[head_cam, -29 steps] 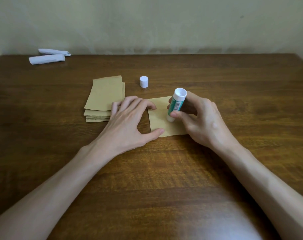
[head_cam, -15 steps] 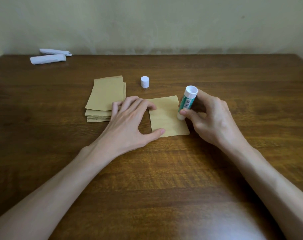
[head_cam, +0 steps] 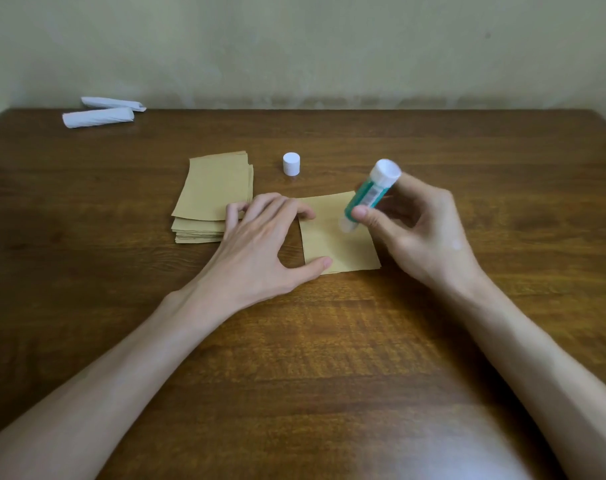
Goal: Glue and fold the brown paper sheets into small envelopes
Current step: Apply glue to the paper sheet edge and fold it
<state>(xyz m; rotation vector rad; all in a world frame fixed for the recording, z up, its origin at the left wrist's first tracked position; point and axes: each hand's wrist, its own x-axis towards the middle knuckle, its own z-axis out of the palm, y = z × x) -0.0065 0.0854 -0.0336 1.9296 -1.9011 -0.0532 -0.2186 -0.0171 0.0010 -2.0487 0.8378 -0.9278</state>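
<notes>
While the left hand has not stirred, the right hand has swung the glue stick back over the sheet. A second ago the stick stood near the sheet's middle. Half a second ago it had slid out to the right edge. Now its lower end is inside that edge again, over the sheet's upper right part, and the stick leans up and to the right. It is blurred with motion, so I cannot tell whether the tip touches the paper.

The right hand's thumb and fingers are curled round the stick's green barrel, the thumb pinching it low down. The left hand lies spread and relaxed, holding nothing. Its fingertips press the sheet's upper left corner and its thumb the lower left, pinning it flat to the table.

The sheet lies in front of the person, just right of the stack of brown paper, and the white cap stands beyond both. Two white rolls lie at the far left.

The back-and-forth suggests that gluing is still under way, with strokes being laid along the right side. No fold has been begun, so this envelope looks early in its making and the stack is still to be done.
</notes>
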